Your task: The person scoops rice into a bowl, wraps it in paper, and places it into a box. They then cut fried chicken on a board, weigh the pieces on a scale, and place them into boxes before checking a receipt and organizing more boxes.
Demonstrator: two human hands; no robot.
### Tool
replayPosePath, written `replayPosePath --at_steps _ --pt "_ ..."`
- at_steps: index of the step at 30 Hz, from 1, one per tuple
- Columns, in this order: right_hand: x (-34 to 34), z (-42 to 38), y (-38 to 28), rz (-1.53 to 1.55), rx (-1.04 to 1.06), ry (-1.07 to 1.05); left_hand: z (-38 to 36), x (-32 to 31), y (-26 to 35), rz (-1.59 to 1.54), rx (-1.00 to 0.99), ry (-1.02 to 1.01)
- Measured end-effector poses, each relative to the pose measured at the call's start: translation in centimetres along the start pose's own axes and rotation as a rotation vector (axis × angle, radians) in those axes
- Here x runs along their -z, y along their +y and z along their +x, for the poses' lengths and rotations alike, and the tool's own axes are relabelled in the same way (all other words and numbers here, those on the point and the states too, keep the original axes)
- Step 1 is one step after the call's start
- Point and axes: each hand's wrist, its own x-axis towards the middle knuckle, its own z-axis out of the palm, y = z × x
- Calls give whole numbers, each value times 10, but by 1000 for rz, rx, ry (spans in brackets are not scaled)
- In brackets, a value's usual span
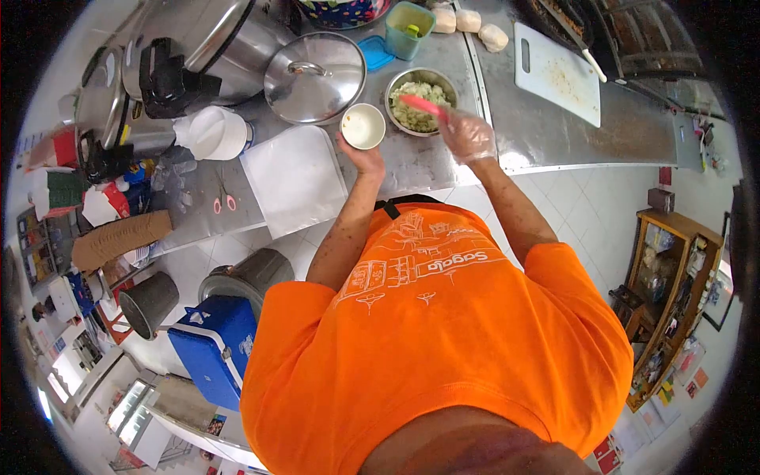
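My left hand (366,161) is closed around a small white cup (363,127), its open top facing the camera and some specks inside. A clear plastic glove covers my right hand (469,136), which grips a flat pinkish-red utensil (424,104). The utensil's far end overlaps the metal bowl (389,107), and its exact kind does not show. Chopped pale green pieces (413,120) fill that bowl. The cup is just left of the bowl, above the steel counter (412,162).
A steel lid (336,87), large pots (249,59), white sheets (293,178) and scissors (224,198) lie to the left. Behind the bowl are a green container (408,39) and pale dough balls (492,37). A white cutting board (546,67) is at right.
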Motion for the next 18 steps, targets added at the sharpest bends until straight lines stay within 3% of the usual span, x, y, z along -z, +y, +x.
replayPosePath --at_steps 2,6,9,10,12,18 --pt "7 2 12 -5 -58 -3 0 -2 1 3 27 -10" --pt "9 4 23 -104 146 -203 7 -4 -8 -53 249 -5" --pt "-11 15 21 -268 26 -325 9 -12 -13 -34 316 -15" --pt "2 19 10 -269 27 -323 11 -10 -13 -37 332 -38" --pt "27 23 -7 -222 -163 -240 13 -10 -10 -42 345 -59" --pt "7 49 -7 -248 -269 -343 5 -39 -8 -2 261 -93"
